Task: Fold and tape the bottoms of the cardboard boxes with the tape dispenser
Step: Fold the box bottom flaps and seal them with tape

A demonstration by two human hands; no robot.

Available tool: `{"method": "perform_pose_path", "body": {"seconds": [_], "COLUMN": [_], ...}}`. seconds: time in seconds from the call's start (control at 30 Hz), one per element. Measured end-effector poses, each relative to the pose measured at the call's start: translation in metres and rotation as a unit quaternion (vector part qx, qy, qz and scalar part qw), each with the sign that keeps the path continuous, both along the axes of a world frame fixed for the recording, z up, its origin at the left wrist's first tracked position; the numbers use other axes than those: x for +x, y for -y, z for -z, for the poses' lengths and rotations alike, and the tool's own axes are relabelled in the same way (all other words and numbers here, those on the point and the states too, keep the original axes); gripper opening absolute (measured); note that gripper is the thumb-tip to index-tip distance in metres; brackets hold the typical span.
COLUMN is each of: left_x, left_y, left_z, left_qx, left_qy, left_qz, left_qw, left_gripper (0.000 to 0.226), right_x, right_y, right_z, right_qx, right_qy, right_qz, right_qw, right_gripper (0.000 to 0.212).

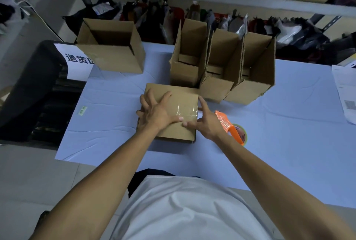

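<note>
A small cardboard box (179, 95) lies bottom-up on the white table (279, 128), with a strip of clear tape (185, 111) across its closed flaps. My left hand (156, 111) lies spread flat on the box's top, fingers straight. My right hand (207, 122) is at the box's right edge, thumb on the top by the tape, fingers along the side. The orange tape dispenser (232, 127) lies on the table just right of my right hand, with no hand on it.
Three open boxes (221, 70) stand in a row just behind the taped box. Another open box (111, 47) sits at the back left, partly over a white sign (77, 62). Papers (344, 93) lie at the right edge. Cluttered shelves run behind.
</note>
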State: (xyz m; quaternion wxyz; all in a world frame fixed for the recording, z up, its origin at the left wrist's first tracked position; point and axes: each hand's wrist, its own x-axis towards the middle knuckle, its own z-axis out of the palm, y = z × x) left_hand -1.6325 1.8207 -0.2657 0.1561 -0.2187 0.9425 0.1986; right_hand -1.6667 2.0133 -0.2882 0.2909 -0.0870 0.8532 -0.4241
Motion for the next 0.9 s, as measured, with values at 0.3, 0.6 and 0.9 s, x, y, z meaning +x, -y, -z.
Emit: {"method": "perform_pose_path", "body": {"seconds": [0.3, 0.6, 0.9], "left_x": [-0.012, -0.023, -0.018], "left_y": [-0.01, -0.014, -0.023], "left_z": [-0.013, -0.005, 0.006], "left_qx": [-0.021, -0.053, -0.032], "left_qy": [-0.03, -0.065, -0.098], "left_qz": [-0.042, -0.052, 0.121], "left_qw": [0.998, 0.995, 0.987], "left_gripper": [0.064, 0.039, 0.047], "right_x": [-0.014, -0.021, -0.002], "right_y": [0.001, 0.009, 0.015], "right_z": [-0.006, -0.017, -0.008], "right_qx": [0.027, 0.054, 0.024], "right_qy": [0.006, 0.073, 0.036], "right_qz": [0.012, 0.074, 0.148], "right_qw": [1.0, 0.993, 0.988], "right_gripper": [0.074, 0.075, 0.036]}}
